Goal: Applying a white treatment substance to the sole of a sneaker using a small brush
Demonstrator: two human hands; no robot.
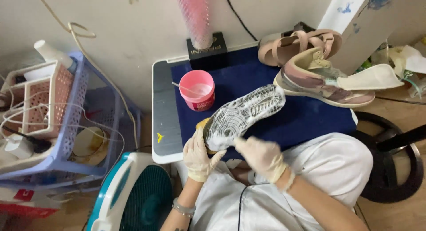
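The gloved left hand [198,156] clasps the heel of an upturned sneaker with a white-smeared sole [244,115]; its long axis runs up-right, away. The gloved right hand [262,156], loosely curled, touches the sole beside it, below the pink tub [197,90].

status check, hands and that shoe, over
Left hand gloved, gripping the upturned shoe at its heel. Right hand gloved, fingers on the foamy sole. Pink tub open just beyond; nothing in the way.
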